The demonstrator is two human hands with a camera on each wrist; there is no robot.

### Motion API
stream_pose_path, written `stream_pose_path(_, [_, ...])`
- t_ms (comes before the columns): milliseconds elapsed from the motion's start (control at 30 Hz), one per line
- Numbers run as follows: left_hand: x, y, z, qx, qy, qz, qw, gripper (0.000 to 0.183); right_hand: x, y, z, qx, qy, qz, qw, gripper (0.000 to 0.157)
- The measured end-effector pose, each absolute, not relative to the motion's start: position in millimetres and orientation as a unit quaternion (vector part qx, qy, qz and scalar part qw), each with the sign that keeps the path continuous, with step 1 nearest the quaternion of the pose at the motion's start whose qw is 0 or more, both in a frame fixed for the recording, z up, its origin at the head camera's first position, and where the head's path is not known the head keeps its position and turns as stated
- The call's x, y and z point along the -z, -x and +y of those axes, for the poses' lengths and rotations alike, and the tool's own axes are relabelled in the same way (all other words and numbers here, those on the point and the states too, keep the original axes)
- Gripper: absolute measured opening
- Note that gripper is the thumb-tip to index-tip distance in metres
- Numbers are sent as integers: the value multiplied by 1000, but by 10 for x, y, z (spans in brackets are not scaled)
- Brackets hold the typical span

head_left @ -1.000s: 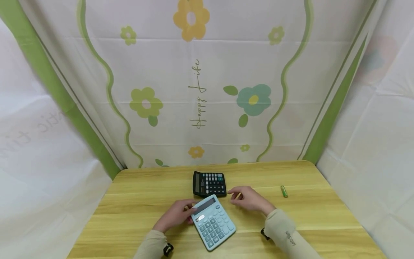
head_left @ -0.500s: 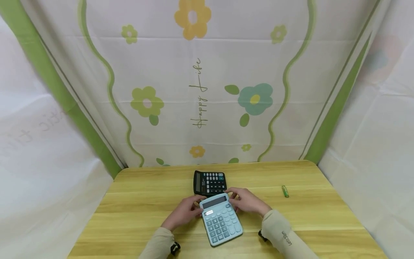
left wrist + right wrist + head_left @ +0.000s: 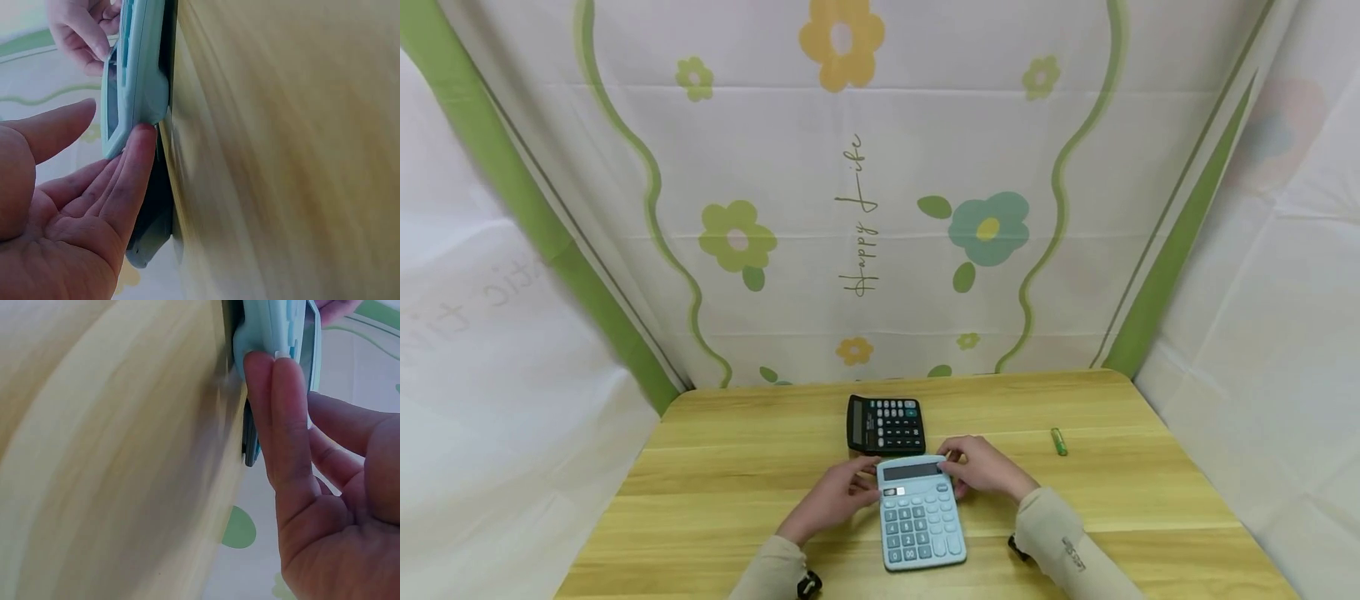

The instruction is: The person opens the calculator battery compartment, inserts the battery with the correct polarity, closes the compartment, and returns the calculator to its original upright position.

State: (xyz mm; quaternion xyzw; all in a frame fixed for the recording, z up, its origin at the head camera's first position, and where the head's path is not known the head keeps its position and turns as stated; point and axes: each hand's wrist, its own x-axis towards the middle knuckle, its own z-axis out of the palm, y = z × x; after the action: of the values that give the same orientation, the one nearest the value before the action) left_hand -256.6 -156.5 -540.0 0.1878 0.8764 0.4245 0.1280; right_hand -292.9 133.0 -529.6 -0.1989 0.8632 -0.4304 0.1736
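Note:
A light blue calculator (image 3: 922, 517) lies in front of me on the wooden table, its display toward the far side. Along its upper left edge my left hand (image 3: 842, 496) touches with nearly straight fingers; in the left wrist view the thumb (image 3: 72, 125) stands off from the casing. My right hand (image 3: 985, 467) holds the upper right corner, thumb at the display edge and fingertips (image 3: 290, 381) against the side. Just beyond lies a black calculator (image 3: 887, 427), turned sideways, its near edge close to the blue one's top.
A small green battery-like cylinder (image 3: 1058, 442) lies on the right part of the wooden table (image 3: 715, 467). A white curtain (image 3: 790, 292) with printed flowers hangs behind the table, and similar cloth closes both sides.
The light blue calculator has turned from a slant to nearly straight and shifted a little right. My right hand has come from beside it onto its upper right corner; the left thumb has come off.

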Motion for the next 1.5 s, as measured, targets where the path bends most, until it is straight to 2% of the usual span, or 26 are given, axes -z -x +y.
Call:
stream_pose_path(233, [5413,2523,-1547,-429,-198,871,133,62,5324,2937,1365,436,194,859,185,9])
stream_pose_path(700, [5384,2464,-1539,-441,-219,855,162,96,5318,2922,1394,451,200,849,187,9])
stream_pose_path(1333, [5423,2391,-1513,-442,-215,858,148,105,5344,2926,1405,453,200,848,188,9])
stream_pose_path(1500, [5435,2375,-1515,-438,-208,861,156,111,5350,2924,1421,454,196,848,188,13])
